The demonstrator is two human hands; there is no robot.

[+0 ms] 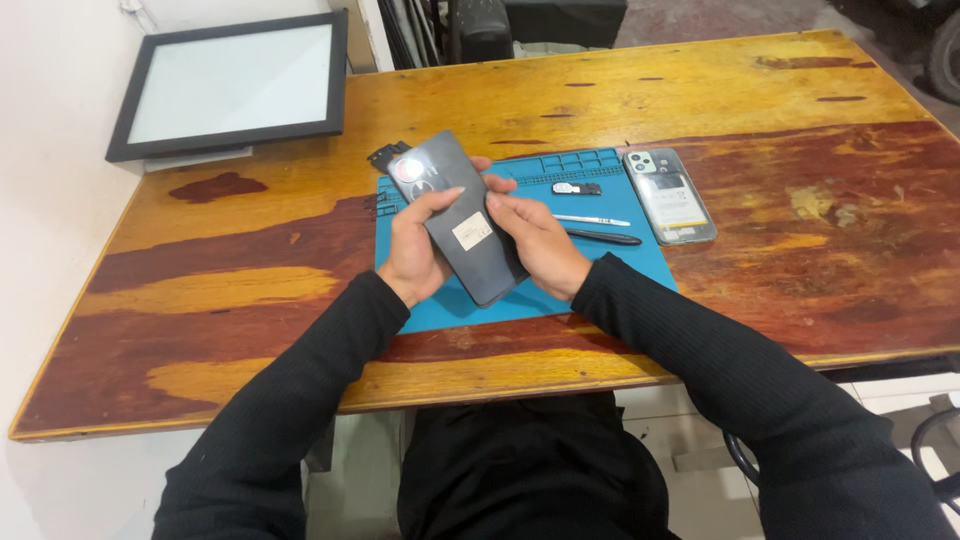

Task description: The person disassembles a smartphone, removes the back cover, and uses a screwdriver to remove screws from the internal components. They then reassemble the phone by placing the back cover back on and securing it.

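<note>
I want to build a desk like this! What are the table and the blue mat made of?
The table looks like wood with a glossy varnish: yellow and red-brown grain streaks shine under the light. The blue mat looks like soft, matte rubber or silicone, with moulded little compartments along its far edge, though the picture alone cannot settle which.

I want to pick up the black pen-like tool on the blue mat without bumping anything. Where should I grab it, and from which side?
Probably grip the black tool around its middle, across its thin shaft, coming from above. It lies flat on the blue mat, with the right hand near its left end and a white tool lying just beyond it, so a pinch from above looks clearest.
</note>
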